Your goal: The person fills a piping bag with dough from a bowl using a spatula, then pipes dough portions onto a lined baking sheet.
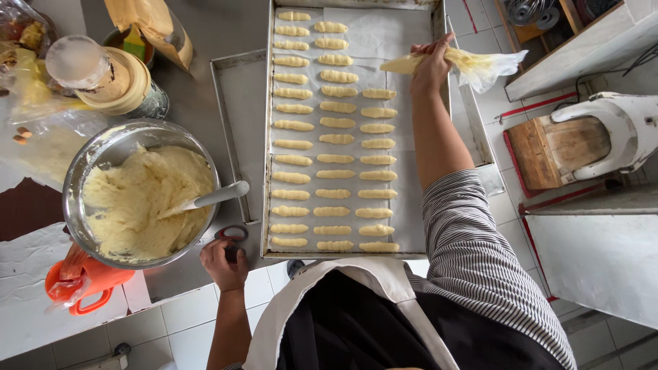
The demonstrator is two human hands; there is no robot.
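The fingers of the right hand (430, 67) are wrapped tight around the twisted neck of a clear plastic piping bag of pale yellow dough (452, 63). It is held over the far end of the third row, and its tip points toward the tray. The left hand (223, 264) rests closed on the table edge; its fingers curl over red-handled scissors (233, 236) just beside the tray's near corner.

The long rectangular metal baking tray lined with white paper (418, 205) carries three columns of short piped dough fingers (334, 123). Two columns run the whole length. The third stops short of the far end, right where the bag now is.

To its left stands a round steel mixing bowl (86, 164) of the same dough, with a white-handled spatula (216, 197) sunk in it.

For even pieces, the person would likely do best with steady pressure from the top of the bag, a low tip, and each new piece matched in length and spacing to its neighbours.
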